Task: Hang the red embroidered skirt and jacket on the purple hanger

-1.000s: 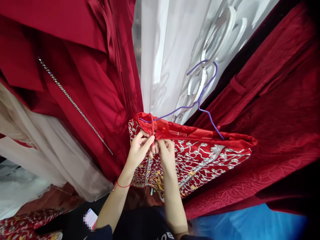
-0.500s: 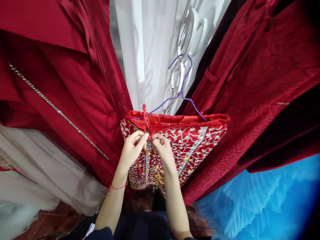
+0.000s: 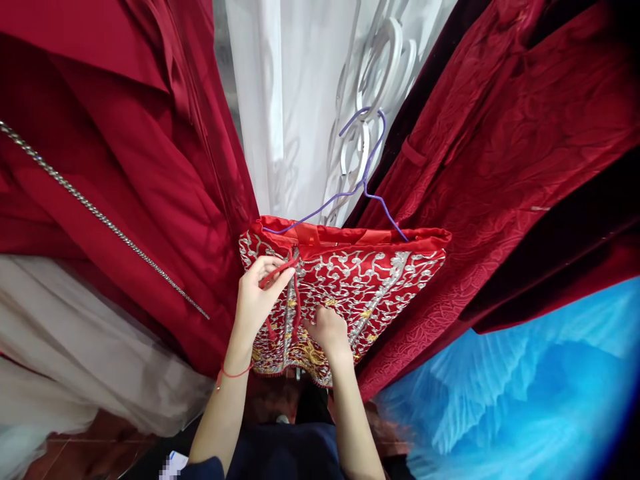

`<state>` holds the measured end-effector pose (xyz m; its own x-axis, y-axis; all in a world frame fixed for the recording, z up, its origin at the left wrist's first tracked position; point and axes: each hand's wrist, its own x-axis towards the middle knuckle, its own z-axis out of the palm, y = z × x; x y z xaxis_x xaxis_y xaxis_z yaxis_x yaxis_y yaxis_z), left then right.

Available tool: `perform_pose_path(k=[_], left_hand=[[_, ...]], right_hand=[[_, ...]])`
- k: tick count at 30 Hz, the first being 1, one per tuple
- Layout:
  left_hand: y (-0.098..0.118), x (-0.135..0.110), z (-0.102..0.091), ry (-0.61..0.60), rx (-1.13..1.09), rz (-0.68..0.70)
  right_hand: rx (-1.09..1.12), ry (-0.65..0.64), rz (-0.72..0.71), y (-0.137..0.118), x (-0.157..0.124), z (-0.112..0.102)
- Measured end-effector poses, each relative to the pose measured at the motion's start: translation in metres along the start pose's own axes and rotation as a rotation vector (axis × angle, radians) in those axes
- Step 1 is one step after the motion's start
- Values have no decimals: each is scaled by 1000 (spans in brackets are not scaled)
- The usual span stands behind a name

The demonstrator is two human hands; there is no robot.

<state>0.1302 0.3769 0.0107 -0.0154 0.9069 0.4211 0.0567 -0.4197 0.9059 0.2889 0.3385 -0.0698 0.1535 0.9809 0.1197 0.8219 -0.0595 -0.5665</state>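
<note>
A red garment with silver and gold embroidery [image 3: 370,273] hangs folded over a purple wire hanger [image 3: 365,180]. The hanger hooks onto a white ornamental metal frame [image 3: 380,73]. My left hand [image 3: 257,293] is closed on a thin red cord [image 3: 280,268] at the garment's upper left. The cord runs down the embroidered front to my right hand [image 3: 325,328], which is closed lower down and pinches the cord's lower part against the cloth. A red string bracelet circles my left wrist.
Dark red dresses [image 3: 140,187] hang at the left, one with a silver bead strap [image 3: 100,213]. Cream tulle [image 3: 75,347] lies below them. A white curtain [image 3: 285,113] hangs behind. Crimson patterned fabric [image 3: 510,173] fills the right, with blue pleated cloth [image 3: 525,387] beneath.
My hands were pinched together at the cord near the garment's top edge. Now my right hand has dropped lower along the cord, and the left has pulled a loop of it leftward.
</note>
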Motion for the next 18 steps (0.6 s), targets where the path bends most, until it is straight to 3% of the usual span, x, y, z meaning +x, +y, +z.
perform_pose_path(k=[3, 6, 8, 13, 18], left_hand=[[-4, 7, 6, -39, -13, -22], [-6, 12, 12, -151, -39, -39], [-5, 13, 13, -202, -58, -41], [1, 12, 12, -155, -118, -11], [11, 13, 19, -110, -27, 74]], right_hand=[[105, 3, -113, -10, 2, -18], [401, 143, -393, -30, 10, -38], [541, 237, -495, -43, 16, -47], [721, 287, -476, -61, 24, -49], [672, 417, -409, -62, 25, -54]])
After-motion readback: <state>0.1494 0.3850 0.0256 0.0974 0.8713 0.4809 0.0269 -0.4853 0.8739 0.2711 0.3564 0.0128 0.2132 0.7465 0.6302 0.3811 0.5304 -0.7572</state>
